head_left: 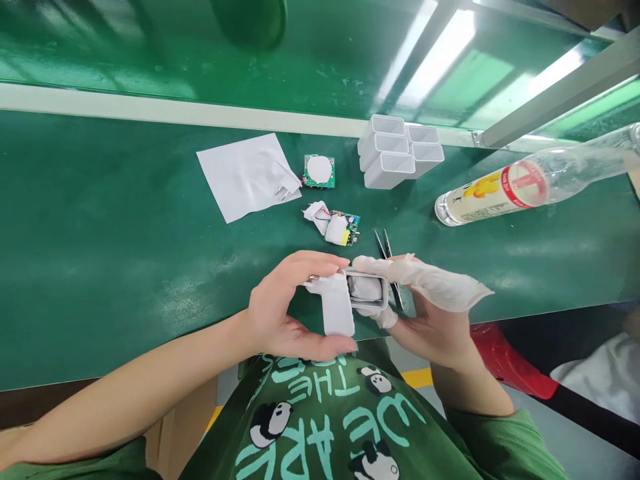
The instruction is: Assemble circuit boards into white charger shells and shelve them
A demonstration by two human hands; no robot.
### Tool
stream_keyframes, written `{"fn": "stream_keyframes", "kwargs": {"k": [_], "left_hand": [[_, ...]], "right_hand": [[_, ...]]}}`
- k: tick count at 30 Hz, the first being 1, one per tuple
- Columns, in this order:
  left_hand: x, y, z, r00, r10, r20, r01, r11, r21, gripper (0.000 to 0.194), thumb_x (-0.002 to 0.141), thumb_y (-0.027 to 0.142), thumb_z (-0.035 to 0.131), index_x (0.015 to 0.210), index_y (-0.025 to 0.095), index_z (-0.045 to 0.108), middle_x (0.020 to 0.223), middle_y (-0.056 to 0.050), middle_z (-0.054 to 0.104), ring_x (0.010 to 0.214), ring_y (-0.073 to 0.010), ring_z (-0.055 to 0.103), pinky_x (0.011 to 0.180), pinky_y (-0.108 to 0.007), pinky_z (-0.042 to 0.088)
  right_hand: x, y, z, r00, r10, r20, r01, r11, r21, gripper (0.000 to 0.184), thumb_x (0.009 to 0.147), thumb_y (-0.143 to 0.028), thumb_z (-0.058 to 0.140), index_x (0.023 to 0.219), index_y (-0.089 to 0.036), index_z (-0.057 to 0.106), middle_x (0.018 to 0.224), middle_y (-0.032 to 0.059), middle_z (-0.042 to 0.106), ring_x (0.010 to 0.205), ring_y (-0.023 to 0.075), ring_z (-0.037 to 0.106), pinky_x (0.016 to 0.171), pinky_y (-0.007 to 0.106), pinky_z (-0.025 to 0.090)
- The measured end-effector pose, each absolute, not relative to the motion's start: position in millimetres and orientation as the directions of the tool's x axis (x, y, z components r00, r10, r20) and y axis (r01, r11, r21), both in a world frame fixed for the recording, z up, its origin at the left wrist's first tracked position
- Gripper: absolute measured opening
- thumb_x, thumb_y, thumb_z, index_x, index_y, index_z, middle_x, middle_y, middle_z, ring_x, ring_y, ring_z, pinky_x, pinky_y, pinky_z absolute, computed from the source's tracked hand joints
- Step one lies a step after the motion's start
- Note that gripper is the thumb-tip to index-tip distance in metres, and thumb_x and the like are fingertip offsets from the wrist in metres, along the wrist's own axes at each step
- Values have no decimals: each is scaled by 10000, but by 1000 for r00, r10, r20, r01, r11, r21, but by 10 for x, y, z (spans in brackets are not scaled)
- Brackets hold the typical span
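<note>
My left hand (285, 307) grips a white plastic plug cover (337, 307) between thumb and fingers, with a metal prong showing near the fingertips. In my right hand (425, 313), its fingers wrapped in white covers, is a white rectangular housing (385, 293) whose open end faces left. Something pale fills the inside of the housing; I cannot make out its kind. Cover and housing are side by side, at or almost at contact. Black tweezers (395, 287) lie on the bench, partly behind my right hand.
Beyond my hands lie a circuit board with white and yellow parts (340, 229) and another board with a round white pad (319, 171). A white sheet (245, 177) bears a pronged plug cover (287, 183). Several white housings (389, 170) stand near a plastic bottle (500, 190) lying right.
</note>
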State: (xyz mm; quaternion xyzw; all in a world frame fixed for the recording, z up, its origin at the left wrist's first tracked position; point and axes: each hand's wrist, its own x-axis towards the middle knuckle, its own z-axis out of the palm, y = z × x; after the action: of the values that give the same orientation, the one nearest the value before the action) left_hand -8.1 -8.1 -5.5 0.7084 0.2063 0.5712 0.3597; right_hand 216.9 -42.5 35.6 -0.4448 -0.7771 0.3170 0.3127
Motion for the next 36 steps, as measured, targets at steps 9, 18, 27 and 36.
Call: {"fn": "stream_keyframes", "kwargs": {"k": [9,18,27,36], "left_hand": [[-141,-109,-40,162,751,640,-97,-633,768,700,729,445,844,1305,196,534,1109,-122,710,933,-219,725,771,-334,638],[-119,-112,-48,31,789,614,-128,-606,785,669,920,558,558,1459,189,409,1358,-162,544,1099,-248,625,816,-387,570],[-120,3,-31,247,853,459,535,-516,669,329,909,179,575,1230,190,500,1270,-142,552,1226,-267,564,1037,-479,500],[-204,110,27,69,834,547,578,-480,659,331,891,139,579,1207,201,506,1197,-115,606,1172,-243,594,1008,-462,523]], "right_hand": [[2111,-323,308,-488,800,348,437,570,-696,749,833,-112,735,1460,-442,492,1388,37,637,1121,284,683,861,446,580],[1991,-129,519,-314,911,268,445,391,-806,569,844,-171,684,1354,-393,565,1168,30,680,1005,264,695,905,442,591],[1838,2086,794,25,965,262,863,112,-492,816,806,-87,601,1525,-89,214,1197,191,650,990,309,671,828,441,571],[1569,2141,783,-222,975,-12,971,220,-95,594,793,-80,641,1361,-7,480,1378,299,505,1265,434,511,1010,554,441]]}}
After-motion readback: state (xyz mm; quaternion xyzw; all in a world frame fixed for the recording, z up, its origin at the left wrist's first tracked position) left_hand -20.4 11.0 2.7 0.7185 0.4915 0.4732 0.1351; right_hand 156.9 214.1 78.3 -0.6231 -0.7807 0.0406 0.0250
